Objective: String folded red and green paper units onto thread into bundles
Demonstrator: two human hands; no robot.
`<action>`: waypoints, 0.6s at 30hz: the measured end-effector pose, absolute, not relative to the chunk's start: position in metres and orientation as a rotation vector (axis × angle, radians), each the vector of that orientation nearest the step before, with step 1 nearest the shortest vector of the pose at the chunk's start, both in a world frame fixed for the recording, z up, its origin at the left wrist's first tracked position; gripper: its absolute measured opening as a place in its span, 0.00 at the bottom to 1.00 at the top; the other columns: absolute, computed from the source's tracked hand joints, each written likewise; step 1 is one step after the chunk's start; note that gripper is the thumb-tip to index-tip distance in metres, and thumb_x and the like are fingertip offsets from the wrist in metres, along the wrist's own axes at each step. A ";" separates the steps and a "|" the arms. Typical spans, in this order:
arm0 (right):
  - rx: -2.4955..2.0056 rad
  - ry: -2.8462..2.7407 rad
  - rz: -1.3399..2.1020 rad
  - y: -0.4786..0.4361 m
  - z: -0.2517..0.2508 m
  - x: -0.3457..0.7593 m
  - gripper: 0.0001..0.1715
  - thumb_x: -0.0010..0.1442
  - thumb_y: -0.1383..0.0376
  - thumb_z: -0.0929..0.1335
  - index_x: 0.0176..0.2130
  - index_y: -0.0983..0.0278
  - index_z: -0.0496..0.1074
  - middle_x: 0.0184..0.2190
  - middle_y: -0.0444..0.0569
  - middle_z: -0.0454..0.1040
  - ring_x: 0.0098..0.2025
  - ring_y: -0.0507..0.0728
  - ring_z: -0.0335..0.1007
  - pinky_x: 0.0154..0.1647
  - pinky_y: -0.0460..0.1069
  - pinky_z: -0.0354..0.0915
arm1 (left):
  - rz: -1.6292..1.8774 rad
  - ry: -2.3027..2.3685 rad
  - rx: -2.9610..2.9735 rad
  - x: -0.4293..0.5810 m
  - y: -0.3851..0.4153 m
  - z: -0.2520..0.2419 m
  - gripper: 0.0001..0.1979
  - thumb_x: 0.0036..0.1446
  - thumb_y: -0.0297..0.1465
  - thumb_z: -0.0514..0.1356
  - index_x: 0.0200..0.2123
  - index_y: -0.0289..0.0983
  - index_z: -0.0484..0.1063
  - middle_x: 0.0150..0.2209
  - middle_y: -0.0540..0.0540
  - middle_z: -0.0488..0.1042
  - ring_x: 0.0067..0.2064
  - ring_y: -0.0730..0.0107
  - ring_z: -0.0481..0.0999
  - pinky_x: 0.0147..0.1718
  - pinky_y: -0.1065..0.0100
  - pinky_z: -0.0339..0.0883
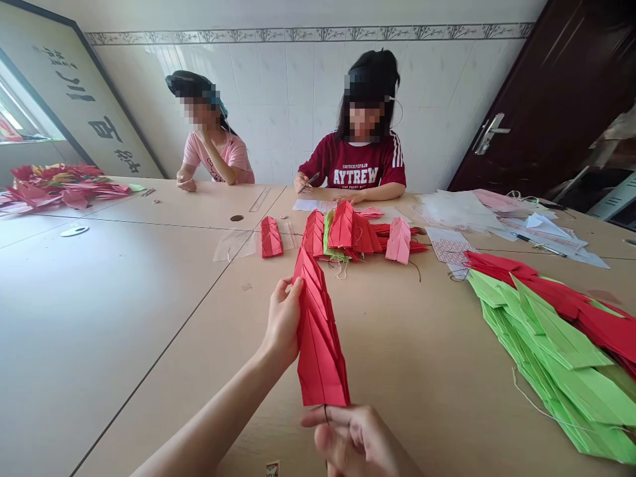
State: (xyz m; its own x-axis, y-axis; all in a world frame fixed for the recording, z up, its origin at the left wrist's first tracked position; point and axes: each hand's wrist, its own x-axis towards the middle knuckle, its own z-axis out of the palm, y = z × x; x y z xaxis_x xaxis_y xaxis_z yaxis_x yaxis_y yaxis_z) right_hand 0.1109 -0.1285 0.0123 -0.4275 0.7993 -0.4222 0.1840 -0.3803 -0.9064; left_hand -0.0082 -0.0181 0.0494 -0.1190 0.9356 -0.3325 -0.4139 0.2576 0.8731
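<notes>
A long stack of folded red paper pieces [318, 331] is stretched out above the wooden table [149, 318]. My left hand [283, 321] grips its far end, fingers closed on the top edge. My right hand [355, 437], at the bottom of the view, pinches a thin dark thread that comes out of the stack's near end. More folded stacks in red and pink [348, 235] lie in a group at the middle of the table, beyond the held stack.
Loose green and red folded sheets [551, 338] spread over the right side. Red paper flowers [59, 185] are heaped at the far left. Two other people sit at the far edge; one in a dark red shirt [355, 165] holds a tool over paper. White sheets [497, 212] lie at the back right.
</notes>
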 end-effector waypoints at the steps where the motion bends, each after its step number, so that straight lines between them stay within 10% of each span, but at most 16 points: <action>1: -1.358 -1.327 1.886 -0.127 0.013 0.109 0.44 0.48 0.35 0.60 0.42 0.70 0.70 0.14 0.38 0.61 0.17 0.47 0.55 0.22 0.44 0.55 | 1.303 1.179 0.619 -0.009 -0.018 0.050 0.10 0.53 0.37 0.58 0.35 0.40 0.62 0.23 0.55 0.67 0.20 0.75 0.70 0.20 0.73 0.65; 18: -1.009 -1.090 1.998 -0.069 0.014 0.076 0.29 0.59 0.47 0.58 0.22 0.65 0.65 0.08 0.37 0.57 0.10 0.45 0.47 0.09 0.40 0.45 | 1.179 1.069 0.875 -0.030 -0.013 0.066 0.17 0.45 0.25 0.62 0.41 0.37 0.67 0.37 0.46 0.74 0.31 0.71 0.74 0.26 0.72 0.69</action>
State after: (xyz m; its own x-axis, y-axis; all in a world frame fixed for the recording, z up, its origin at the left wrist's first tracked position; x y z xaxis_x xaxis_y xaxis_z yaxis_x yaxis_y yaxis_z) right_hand 0.0760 -0.0693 0.0145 -0.5003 0.8053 -0.3182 -0.1687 -0.4511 -0.8764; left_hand -0.0300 -0.0132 0.0658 0.0456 0.9822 -0.1820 -0.2772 0.1875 0.9423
